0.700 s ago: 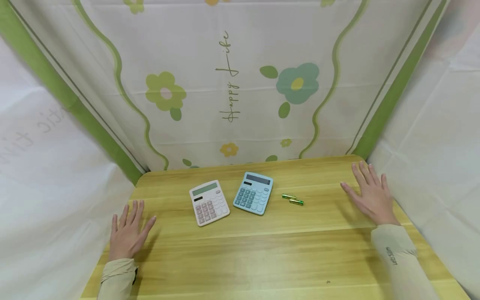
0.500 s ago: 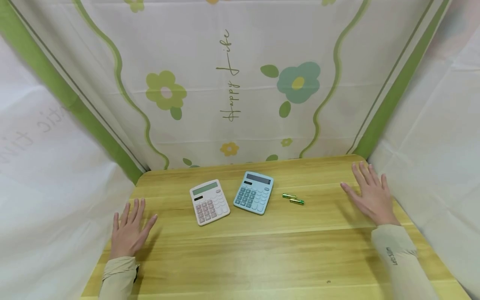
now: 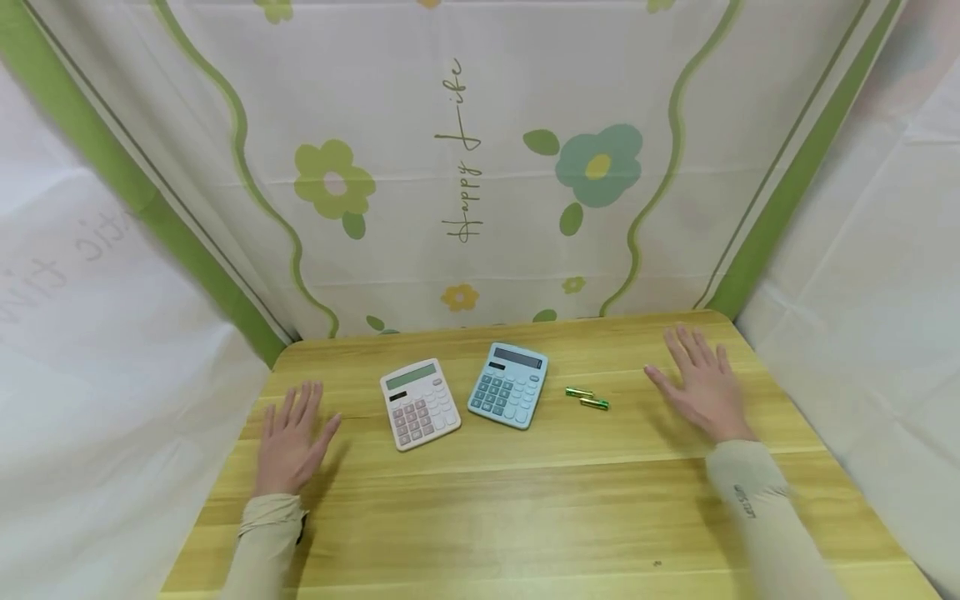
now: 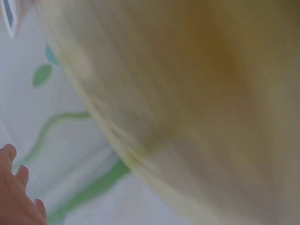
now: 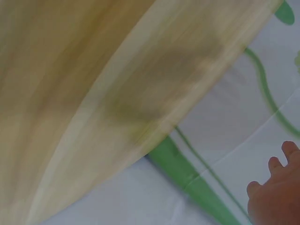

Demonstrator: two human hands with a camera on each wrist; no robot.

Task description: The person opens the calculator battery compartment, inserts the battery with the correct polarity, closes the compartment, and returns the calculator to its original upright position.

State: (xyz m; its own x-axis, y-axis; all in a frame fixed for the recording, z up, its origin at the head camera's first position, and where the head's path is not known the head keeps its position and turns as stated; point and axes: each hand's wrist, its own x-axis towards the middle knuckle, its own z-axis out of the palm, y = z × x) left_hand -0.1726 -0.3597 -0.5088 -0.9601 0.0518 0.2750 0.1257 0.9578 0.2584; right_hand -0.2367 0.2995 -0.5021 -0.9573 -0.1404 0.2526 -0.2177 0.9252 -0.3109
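Over the left side of the wooden table, my left hand (image 3: 291,450) has its fingers spread and holds nothing; a white-and-pink calculator (image 3: 420,405) is the nearest thing to it. My right hand (image 3: 701,392), also spread and holding nothing, is over the right side. Nearest to that one are two green batteries (image 3: 595,403) lying side by side. Between batteries and pink calculator lies a blue calculator (image 3: 508,386). In the left wrist view a corner of the pale calculator (image 4: 14,16) shows at top left. Fingers (image 5: 276,176) show in the right wrist view.
The wooden table (image 3: 495,517) has its far edge against a white curtain (image 3: 405,108) printed with flowers and lettering. White cloth (image 3: 885,317) hangs on the right, and more white cloth (image 3: 97,400) on the left. A tiny dark mark (image 3: 657,563) is near the front.
Both hands have moved inward over the table, the left one to the right and slightly up, the right one to the left. The calculators and batteries have stayed in place.
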